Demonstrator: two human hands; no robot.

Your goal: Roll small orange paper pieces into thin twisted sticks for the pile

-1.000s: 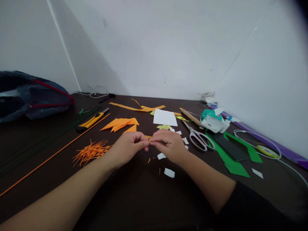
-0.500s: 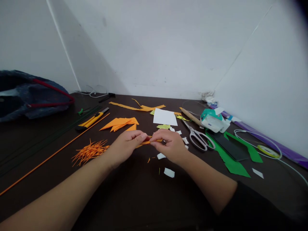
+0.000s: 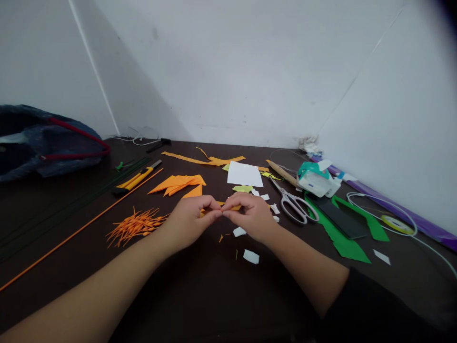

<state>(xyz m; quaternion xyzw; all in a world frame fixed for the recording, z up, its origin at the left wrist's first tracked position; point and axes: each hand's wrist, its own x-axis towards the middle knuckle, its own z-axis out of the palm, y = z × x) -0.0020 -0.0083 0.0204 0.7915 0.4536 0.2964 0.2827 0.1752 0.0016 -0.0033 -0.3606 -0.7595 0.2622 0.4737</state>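
Above the dark desk (image 3: 214, 295), the left hand (image 3: 189, 219) and right hand (image 3: 254, 216) meet between twisted orange strips (image 3: 135, 226) at left and scissors (image 3: 286, 194) at right, both grips pinching a tiny orange piece (image 3: 222, 210) between them.

Wears a plain black sleeve (image 3: 378, 305) on the right arm (image 3: 307, 267), ending in a nearly straight edge well back from the wrist. Looks matt, seams too dim to tell. Shows a bare left arm (image 3: 100, 286), tapering towards the wrist. Has an ungloved left hand (image 3: 189, 221) and right hand (image 3: 252, 216).
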